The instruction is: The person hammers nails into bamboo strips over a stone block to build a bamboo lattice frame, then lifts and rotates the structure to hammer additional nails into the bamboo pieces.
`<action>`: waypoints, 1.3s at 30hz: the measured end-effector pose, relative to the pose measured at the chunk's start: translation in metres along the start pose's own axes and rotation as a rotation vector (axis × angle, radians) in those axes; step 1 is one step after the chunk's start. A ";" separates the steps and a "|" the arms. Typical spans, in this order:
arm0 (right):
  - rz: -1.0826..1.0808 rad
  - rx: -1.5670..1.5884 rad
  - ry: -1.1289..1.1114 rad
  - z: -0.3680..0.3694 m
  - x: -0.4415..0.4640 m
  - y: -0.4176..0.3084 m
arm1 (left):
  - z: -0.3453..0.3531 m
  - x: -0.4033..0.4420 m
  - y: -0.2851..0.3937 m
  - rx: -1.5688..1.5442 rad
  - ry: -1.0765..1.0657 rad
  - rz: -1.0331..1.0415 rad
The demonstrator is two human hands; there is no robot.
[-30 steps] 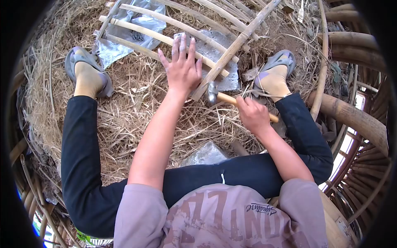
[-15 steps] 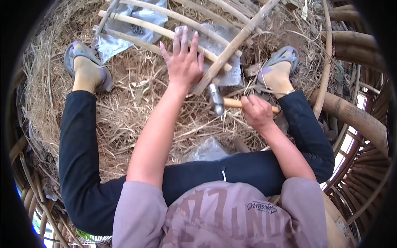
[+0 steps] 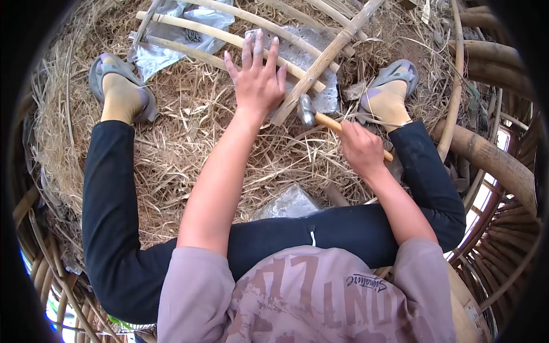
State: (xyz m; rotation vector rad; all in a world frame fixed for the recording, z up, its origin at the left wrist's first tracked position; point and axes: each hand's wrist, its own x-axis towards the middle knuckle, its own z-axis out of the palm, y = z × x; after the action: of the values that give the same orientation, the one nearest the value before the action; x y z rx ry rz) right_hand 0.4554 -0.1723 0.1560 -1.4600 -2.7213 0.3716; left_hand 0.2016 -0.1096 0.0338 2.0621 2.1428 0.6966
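My left hand (image 3: 258,80) lies flat with fingers spread on the ends of the curved bamboo strips (image 3: 217,34). A thicker bamboo crosspiece (image 3: 326,60) lies diagonally over these strips, just right of that hand. Beneath the strips is a flat grey stone slab (image 3: 327,94). My right hand (image 3: 363,147) is closed round the wooden handle of a hammer (image 3: 307,111). The hammer's metal head is beside the near end of the crosspiece, above the straw.
A clear plastic bag (image 3: 154,57) with small dark pieces, perhaps nails, lies at the upper left. Near my legs sits a grey block (image 3: 287,203). My sandalled feet flank the frame. A thick bamboo pole (image 3: 489,157) and curved slats stand at the right.
The hammer head first swung down towards me, then back up beside the crosspiece, with my right hand shifting slightly right. My left hand stays on the strips.
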 end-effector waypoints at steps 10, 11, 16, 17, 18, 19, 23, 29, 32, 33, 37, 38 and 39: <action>-0.003 0.145 0.024 0.002 0.002 0.001 | 0.006 -0.004 -0.005 0.021 0.023 0.011; 0.029 0.132 0.014 0.002 0.006 0.000 | 0.007 0.000 -0.005 0.030 0.027 0.015; 0.054 0.213 0.023 0.005 0.000 -0.005 | 0.005 -0.007 -0.004 0.040 -0.020 0.001; 0.039 0.226 0.030 0.007 0.001 -0.002 | 0.006 -0.005 -0.005 0.053 -0.020 0.003; 0.168 0.058 -0.169 0.008 0.002 -0.004 | 0.007 0.000 -0.005 0.064 -0.018 0.007; 0.175 0.102 -0.163 0.007 -0.002 -0.006 | 0.004 -0.001 -0.003 0.046 -0.019 0.002; 0.094 0.215 0.026 -0.011 0.010 -0.015 | -0.003 0.002 -0.001 0.052 -0.036 0.000; 0.125 0.354 0.029 -0.049 0.035 -0.019 | -0.007 0.002 0.001 0.079 -0.065 0.017; 0.237 0.520 -0.077 -0.080 0.049 -0.006 | -0.009 0.002 0.003 0.041 -0.066 0.016; 0.293 0.579 -0.143 -0.092 0.054 0.000 | -0.008 0.002 0.003 0.036 -0.064 0.014; 0.323 0.626 -0.163 -0.128 0.071 0.044 | -0.007 0.002 0.001 0.042 -0.057 0.021; 0.355 0.621 -0.147 -0.143 0.077 0.048 | -0.007 0.002 0.002 0.034 -0.059 0.025; 0.337 0.596 -0.116 -0.154 0.081 0.056 | -0.007 0.001 0.000 0.039 -0.078 0.022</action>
State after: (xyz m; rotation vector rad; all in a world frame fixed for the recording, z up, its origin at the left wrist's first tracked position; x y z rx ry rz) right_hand 0.4776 -0.0455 0.2858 -1.7152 -2.1242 1.1868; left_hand 0.1992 -0.1105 0.0409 2.0983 2.1106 0.5710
